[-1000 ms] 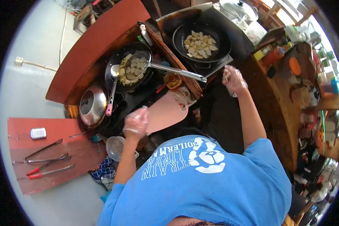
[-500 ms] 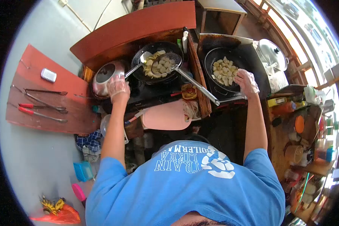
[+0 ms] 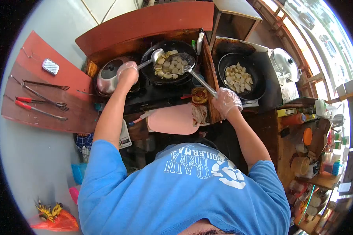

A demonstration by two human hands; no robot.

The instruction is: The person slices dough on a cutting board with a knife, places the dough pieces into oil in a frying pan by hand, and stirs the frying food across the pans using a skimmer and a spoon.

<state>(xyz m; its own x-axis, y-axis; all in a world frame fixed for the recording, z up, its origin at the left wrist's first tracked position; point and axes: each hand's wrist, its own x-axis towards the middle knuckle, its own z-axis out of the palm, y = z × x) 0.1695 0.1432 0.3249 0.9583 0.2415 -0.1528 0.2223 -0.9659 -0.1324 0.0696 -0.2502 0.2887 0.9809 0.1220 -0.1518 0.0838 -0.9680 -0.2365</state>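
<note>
My gloved left hand (image 3: 128, 73) is closed around the handle of a metal ladle (image 3: 157, 54), whose bowl rests at the rim of the left wok (image 3: 149, 74). My gloved right hand (image 3: 226, 102) grips the handle end of a mesh strainer (image 3: 179, 63). The strainer's round head lies over pale food pieces (image 3: 166, 75) in that wok. To the right, a second wok (image 3: 260, 78) holds more pale chunks (image 3: 238, 77), apart from both hands. A lidded pot (image 3: 108, 74) stands just left of my left hand.
A wooden divider (image 3: 211, 62) separates the two cooking spots. A pink cutting board (image 3: 172, 119) lies along the counter front, with a small container of sauce (image 3: 199, 95) behind it. At right stands a large lidded pot (image 3: 285, 64). Tongs (image 3: 41, 109) hang on the left board.
My right hand has moved left from beside the right wok onto the strainer handle. My left hand has shifted up and slightly right with the ladle.
</note>
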